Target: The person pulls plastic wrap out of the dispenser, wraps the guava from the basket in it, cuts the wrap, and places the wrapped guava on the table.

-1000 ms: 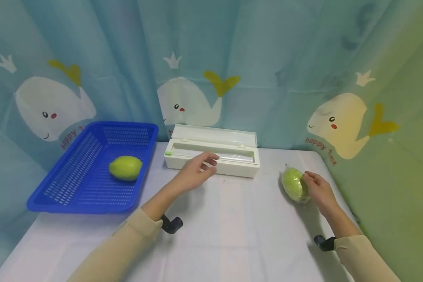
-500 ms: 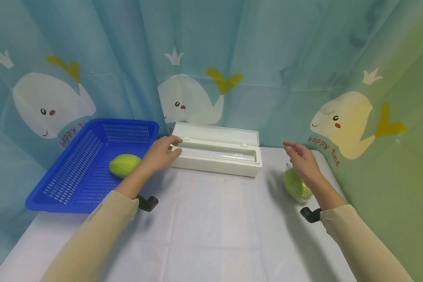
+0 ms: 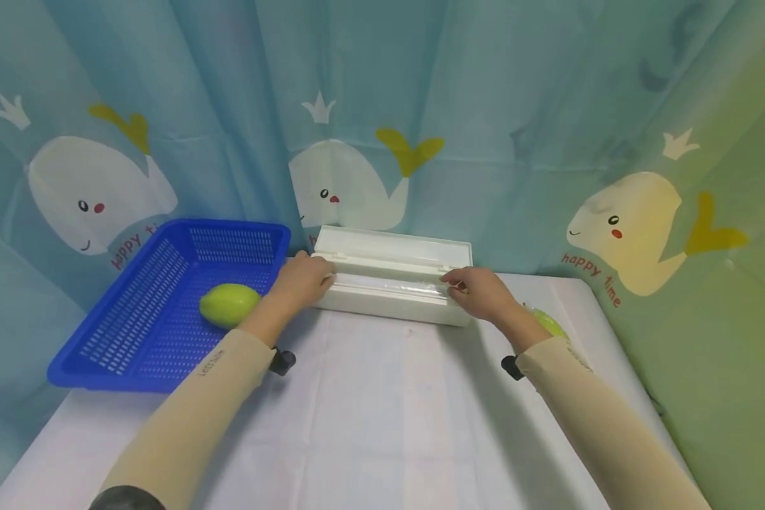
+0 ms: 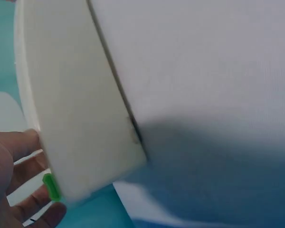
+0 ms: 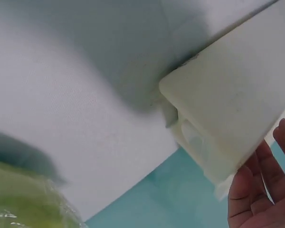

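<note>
A white cling film box (image 3: 382, 306) stands with its lid raised at the back of the table, a roll of clear film (image 3: 389, 285) inside. My left hand (image 3: 302, 280) is at the box's left end; in the left wrist view its thumb touches the upper edge and the fingers spread beside a green slider (image 4: 51, 186). Over the right end, my right hand (image 3: 479, 292) has thumb and bent fingertips right at the rim, slightly apart. Partly hidden by the right forearm, a green fruit wrapped in film (image 3: 548, 324) lies to the right.
A blue perforated basket (image 3: 146, 386) on the left holds an unwrapped green fruit (image 3: 229, 306). Close behind the box hangs a blue curtain (image 3: 484, 198) with whale prints. A greenish curtain (image 3: 739, 340) runs along the right table edge.
My right hand has left the wrapped fruit and moved left to the box's right end. My left hand has shifted left from the middle of the box to its left end.
</note>
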A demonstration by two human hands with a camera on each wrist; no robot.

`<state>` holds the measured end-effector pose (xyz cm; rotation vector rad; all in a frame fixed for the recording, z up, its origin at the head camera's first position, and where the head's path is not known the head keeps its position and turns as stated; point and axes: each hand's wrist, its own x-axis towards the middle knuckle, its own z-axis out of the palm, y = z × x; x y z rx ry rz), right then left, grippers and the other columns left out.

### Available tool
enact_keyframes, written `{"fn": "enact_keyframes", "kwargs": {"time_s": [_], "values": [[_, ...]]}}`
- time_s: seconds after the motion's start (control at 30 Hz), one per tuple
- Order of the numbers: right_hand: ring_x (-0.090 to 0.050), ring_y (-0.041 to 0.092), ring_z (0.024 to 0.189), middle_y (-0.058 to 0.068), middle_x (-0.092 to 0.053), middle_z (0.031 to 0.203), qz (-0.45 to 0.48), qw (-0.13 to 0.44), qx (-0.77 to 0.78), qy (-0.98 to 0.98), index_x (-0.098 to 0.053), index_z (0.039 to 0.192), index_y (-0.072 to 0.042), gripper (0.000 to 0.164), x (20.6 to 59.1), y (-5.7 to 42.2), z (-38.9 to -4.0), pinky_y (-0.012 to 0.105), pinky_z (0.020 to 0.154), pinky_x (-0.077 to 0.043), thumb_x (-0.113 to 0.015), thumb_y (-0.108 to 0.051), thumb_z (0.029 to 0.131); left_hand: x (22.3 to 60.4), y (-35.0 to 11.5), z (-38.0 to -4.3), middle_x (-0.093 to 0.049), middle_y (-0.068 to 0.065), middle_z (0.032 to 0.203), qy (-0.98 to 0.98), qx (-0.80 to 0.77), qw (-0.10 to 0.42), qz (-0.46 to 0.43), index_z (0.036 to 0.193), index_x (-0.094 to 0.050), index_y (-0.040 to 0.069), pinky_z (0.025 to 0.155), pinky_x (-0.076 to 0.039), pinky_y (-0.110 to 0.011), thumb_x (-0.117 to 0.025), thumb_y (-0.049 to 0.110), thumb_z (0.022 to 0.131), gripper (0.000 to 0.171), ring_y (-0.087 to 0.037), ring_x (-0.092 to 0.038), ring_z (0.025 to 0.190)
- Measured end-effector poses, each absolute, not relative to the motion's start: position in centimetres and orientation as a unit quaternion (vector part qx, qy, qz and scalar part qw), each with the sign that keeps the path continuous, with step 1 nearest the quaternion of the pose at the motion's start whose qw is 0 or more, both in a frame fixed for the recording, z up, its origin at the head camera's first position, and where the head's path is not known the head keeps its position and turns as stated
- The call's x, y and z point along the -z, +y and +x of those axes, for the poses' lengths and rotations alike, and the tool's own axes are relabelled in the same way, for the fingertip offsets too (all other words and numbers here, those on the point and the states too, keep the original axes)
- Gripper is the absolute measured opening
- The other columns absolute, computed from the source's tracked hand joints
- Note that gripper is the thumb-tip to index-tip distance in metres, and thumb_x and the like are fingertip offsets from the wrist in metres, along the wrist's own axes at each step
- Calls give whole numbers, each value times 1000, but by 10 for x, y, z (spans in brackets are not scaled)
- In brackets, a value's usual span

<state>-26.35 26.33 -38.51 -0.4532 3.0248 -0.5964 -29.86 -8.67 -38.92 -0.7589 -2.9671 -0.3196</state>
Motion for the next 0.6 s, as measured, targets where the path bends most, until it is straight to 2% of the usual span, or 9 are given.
{"fn": "enact_keyframes", "kwargs": {"time_s": [0.1,0.17,0.23,0.33,0.47,0.6], "values": [[-67,26,101,9,-73,112,-148,19,173,974,-72,122,-12,28,388,260,-268,45,85,-54,-58,-15,97,390,-86,-299,-74,-9,107,-958,93,54,-267,108,-75,9,84,-47,-43,-61,17,99,18,-30,-60,93],[-65,24,93,8,-72,103,-150,19,173,973,-73,119,-11,27,390,259,-268,43,79,-54,-58,-15,97,390,-86,-297,-74,-7,101,-955,89,63,-274,102,-75,10,79,-47,-41,-62,17,99,15,-29,-59,89],[-61,21,83,6,-69,91,-150,18,177,972,-73,118,-11,26,392,258,-268,39,71,-50,-59,-15,97,391,-87,-296,-73,-6,97,-955,92,68,-275,99,-75,12,76,-47,-40,-62,17,99,15,-28,-57,86],[-53,20,75,5,-61,83,-149,17,172,974,-72,122,-10,28,394,256,-268,35,64,-44,-59,-18,98,393,-88,-296,-71,-4,91,-954,100,76,-272,96,-74,13,71,-46,-39,-60,18,100,15,-27,-54,83],[-57,21,82,8,-62,95,-144,17,148,978,-71,123,-12,29,395,250,-269,37,67,-49,-58,-23,99,394,-90,-296,-67,-4,86,-953,115,87,-266,94,-71,13,69,-44,-39,-58,18,101,16,-27,-52,80],[-61,24,90,9,-62,103,-117,2,150,982,-74,113,-15,24,398,248,-272,42,72,-53,-60,-26,97,396,-89,-300,-71,-6,92,-954,113,87,-262,102,-71,12,73,-47,-42,-55,21,103,18,-28,-55,84]]}}
